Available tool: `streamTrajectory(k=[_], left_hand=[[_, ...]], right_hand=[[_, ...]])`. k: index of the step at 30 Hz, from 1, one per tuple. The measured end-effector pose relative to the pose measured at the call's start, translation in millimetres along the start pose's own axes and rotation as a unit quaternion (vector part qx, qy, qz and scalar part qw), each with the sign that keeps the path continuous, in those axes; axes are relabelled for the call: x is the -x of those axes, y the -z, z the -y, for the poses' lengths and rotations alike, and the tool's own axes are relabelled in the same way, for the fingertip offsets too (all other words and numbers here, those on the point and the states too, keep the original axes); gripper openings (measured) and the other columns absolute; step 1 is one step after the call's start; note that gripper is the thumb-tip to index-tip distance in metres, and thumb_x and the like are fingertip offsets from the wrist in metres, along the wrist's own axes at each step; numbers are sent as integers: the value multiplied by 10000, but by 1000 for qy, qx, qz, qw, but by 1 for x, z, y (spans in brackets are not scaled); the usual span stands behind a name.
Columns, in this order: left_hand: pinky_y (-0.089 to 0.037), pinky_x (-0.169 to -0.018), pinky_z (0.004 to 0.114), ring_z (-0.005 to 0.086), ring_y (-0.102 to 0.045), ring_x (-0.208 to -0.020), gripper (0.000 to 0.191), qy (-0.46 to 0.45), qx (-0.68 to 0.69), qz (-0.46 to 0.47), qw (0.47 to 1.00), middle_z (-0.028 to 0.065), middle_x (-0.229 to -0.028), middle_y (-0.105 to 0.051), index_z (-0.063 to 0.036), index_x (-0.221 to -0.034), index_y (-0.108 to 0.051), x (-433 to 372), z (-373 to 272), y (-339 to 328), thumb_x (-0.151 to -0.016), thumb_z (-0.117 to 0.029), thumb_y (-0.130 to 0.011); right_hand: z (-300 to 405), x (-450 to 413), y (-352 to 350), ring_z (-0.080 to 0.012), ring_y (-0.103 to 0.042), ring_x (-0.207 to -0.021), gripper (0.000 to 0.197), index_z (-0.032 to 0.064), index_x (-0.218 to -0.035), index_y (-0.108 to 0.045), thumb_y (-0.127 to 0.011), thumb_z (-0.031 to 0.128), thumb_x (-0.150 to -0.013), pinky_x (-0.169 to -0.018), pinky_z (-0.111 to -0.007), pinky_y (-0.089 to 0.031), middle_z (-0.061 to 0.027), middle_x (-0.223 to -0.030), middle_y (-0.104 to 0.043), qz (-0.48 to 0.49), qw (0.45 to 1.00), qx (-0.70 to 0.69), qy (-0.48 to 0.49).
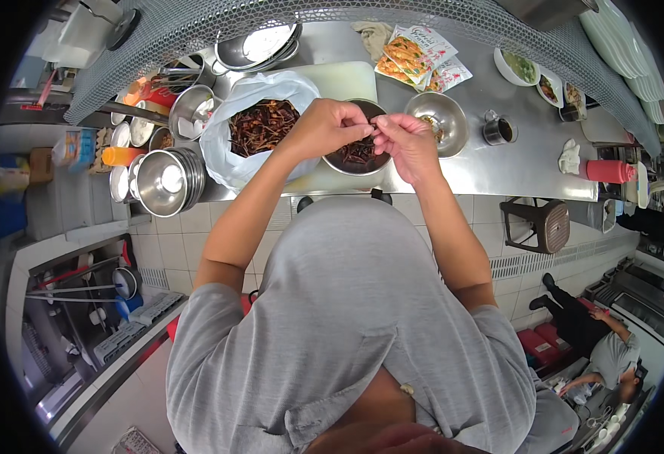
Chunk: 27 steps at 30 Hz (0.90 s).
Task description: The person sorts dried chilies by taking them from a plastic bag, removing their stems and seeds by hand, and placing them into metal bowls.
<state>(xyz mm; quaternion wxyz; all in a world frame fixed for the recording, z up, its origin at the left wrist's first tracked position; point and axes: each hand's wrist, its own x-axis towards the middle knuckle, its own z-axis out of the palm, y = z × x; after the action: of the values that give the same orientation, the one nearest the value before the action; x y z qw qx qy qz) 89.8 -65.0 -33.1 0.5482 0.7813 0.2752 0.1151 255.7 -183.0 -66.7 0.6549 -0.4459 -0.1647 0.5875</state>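
Observation:
My left hand and my right hand meet fingertip to fingertip above a metal bowl. Pinched between them is a small dark piece, apparently a dried chilli, mostly hidden by the fingers. Dark red dried chillies lie in the bowl below. To the left, an open white plastic bag is full of dried chillies with stems. A wider stainless steel bowl beside my right hand contains small pale bits.
A white cutting board lies under the bag. Stacked steel bowls and an orange-capped bottle stand left. Printed food packets, a metal cup and a red bottle are rightward. A stool and another person are behind.

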Motion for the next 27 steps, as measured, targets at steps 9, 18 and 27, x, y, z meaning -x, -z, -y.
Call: streamTrajectory(k=[9,18,27], left_hand=[[-480,-616,234,40,-579,-675,149,-34,27,2,999,-4,-728,-685,-14,-879,-728,-10,-3,-15,-884,-160,-753],[-506,-594,347,214,-649,-605,196,-31,-122,12,992,87,-693,-695,-63,-780,-710,-8,6,-30,-801,-252,-755],[-536,-671,426,278,-692,-759,166,-98,-335,-110,931,86,-832,-707,-114,-869,-717,11,16,-11,-794,-254,-767]], right_hand=[[19,7,2,-69,-597,-606,146,-25,-895,-731,-722,116,-932,-552,-231,-497,-34,-713,-686,-23,939,317,128],[26,25,-1,-334,-655,-698,110,-6,-841,-673,-702,87,-891,-638,-424,-517,-162,-779,-670,35,726,610,315],[40,21,53,-373,-688,-822,221,33,-968,-700,-738,218,-852,-744,-479,-546,-165,-922,-710,-81,582,783,202]])
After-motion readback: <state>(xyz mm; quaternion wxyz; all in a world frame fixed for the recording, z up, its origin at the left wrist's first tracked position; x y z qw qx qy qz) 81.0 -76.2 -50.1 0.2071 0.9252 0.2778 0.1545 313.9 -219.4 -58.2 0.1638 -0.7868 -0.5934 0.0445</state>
